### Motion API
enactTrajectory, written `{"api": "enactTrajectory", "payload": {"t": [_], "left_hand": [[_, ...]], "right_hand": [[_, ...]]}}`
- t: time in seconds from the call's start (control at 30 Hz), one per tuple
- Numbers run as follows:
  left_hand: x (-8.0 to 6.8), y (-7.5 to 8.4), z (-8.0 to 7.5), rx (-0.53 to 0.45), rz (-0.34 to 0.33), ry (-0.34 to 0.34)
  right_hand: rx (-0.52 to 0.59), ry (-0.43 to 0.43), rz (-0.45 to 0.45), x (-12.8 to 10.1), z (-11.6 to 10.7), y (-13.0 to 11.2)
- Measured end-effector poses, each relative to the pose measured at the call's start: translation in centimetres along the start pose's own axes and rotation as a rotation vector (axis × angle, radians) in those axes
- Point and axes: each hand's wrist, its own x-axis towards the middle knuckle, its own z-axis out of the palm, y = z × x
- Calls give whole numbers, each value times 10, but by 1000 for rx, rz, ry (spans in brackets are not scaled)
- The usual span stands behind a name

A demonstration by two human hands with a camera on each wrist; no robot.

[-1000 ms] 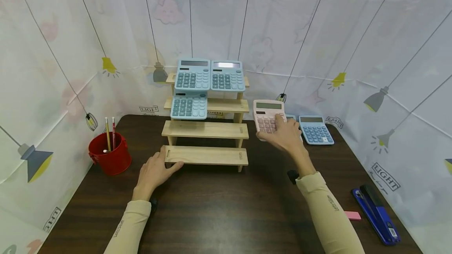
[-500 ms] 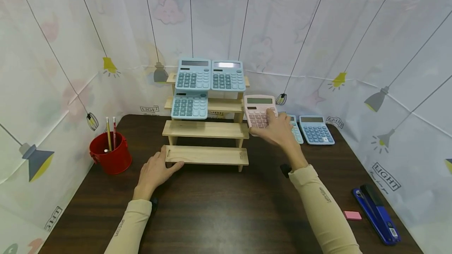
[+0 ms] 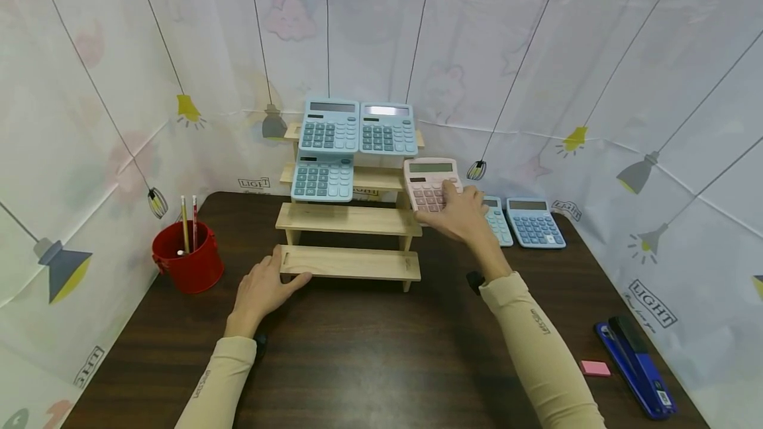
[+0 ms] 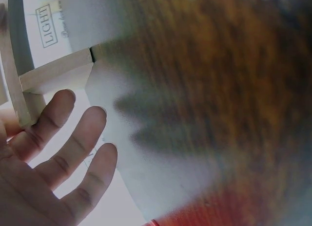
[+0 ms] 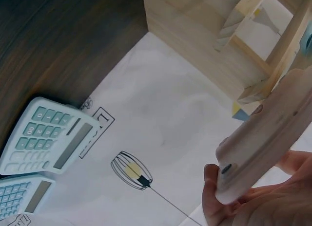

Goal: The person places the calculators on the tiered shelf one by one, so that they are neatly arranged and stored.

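Note:
A pink calculator is held upright and tilted back in my right hand, at the right end of a tiered wooden stand. Its edge and underside show in the right wrist view, with the fingers and thumb at its sides. My left hand holds the left end of the stand's lowest step, thumb along the front edge; the other fingers extend beside the wood in the left wrist view. Two light-blue calculators stand on the top step, and a third blue calculator leans on the step below, at the left.
Two more blue calculators lie on the dark table behind my right hand. A red bucket with pencils stands at the left. At the right are a pink eraser and a blue stapler. A printed curtain surrounds the table.
My right hand has carried the pink calculator left and slightly up, toward the stand's second step, uncovering a blue calculator behind it. My left hand has stayed at the lowest step.

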Motion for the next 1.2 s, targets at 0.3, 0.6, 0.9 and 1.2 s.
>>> {"api": "enactTrajectory", "payload": {"t": [0.3,0.6,0.9,1.2], "left_hand": [[0,-1,1,5,5,5],[0,-1,1,-2,-5,7],[1,0,2,2,-11,-2],[1,0,2,-5,-17,-12]], "right_hand": [[0,-5,-20,1,1,-16],[-8,-2,-26,2,7,-25],[-12,-6,-62,4,9,-37],[-61,23,-79,10,21,-47]]}}
